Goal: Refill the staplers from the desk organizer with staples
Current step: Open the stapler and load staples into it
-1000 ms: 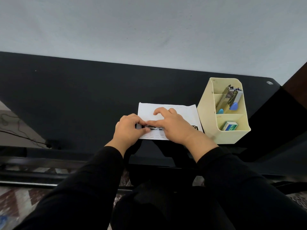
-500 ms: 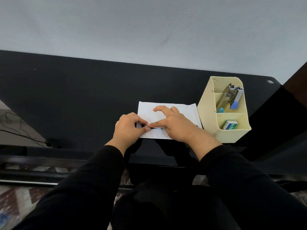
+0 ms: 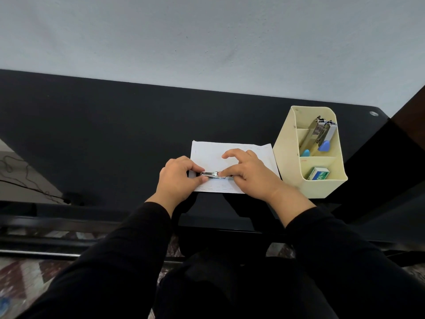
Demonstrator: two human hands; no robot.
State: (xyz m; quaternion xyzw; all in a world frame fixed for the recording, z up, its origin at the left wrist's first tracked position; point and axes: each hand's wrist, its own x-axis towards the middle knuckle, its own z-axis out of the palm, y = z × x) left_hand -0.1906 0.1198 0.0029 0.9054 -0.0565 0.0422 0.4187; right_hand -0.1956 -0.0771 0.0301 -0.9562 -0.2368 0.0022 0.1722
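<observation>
Right hand (image 3: 249, 174) has slid aside, baring more of the stapler (image 3: 212, 174); left hand (image 3: 178, 178) fingers pinch one end, right fingers grasp the other, probably opening it

**Stapled Sheet on a Black Desk**

A white sheet of paper (image 3: 208, 154), dotted with rows of staples, lies near the front edge of the black desk (image 3: 115, 134). A round metal fitting (image 3: 374, 113) marks its far right corner. A thin cable (image 3: 13, 168) lies beyond the left edge.
</observation>
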